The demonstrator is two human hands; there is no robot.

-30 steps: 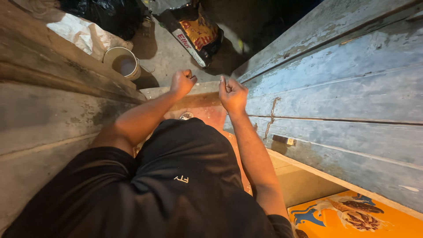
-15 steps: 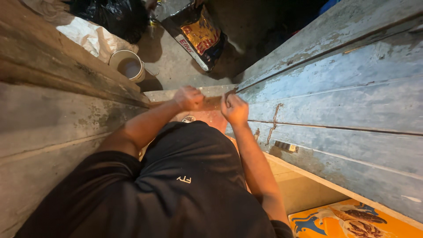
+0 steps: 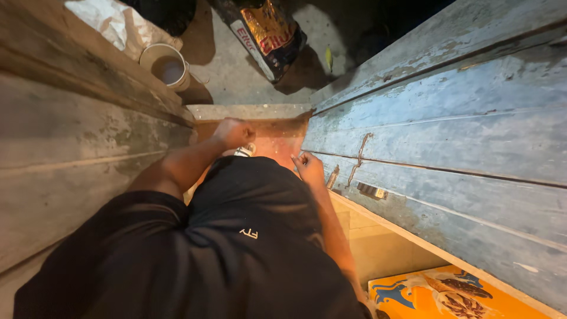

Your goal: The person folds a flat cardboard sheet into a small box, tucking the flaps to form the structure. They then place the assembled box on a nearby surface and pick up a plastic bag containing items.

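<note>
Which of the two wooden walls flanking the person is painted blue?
The wall beside the right hand, with a metal hasp; the wall opposite is bare grey wood.

black-orange sack (image 3: 269, 32) top ctr, on floor

1. The door (image 3: 449, 118) is weathered pale blue with grey worn streaks.
2. The wooden panel (image 3: 65, 142) is dull grey-brown.
3. The shirt (image 3: 236, 248) is black with a small white mark.
4. The bucket (image 3: 167, 65) is cream-white.
5. The sack (image 3: 266, 29) is black with orange-yellow print and a white band.
6. The tile (image 3: 437, 295) is orange with blue and brown figures.
7. The doorstep (image 3: 277, 139) is reddish-brown.
</note>
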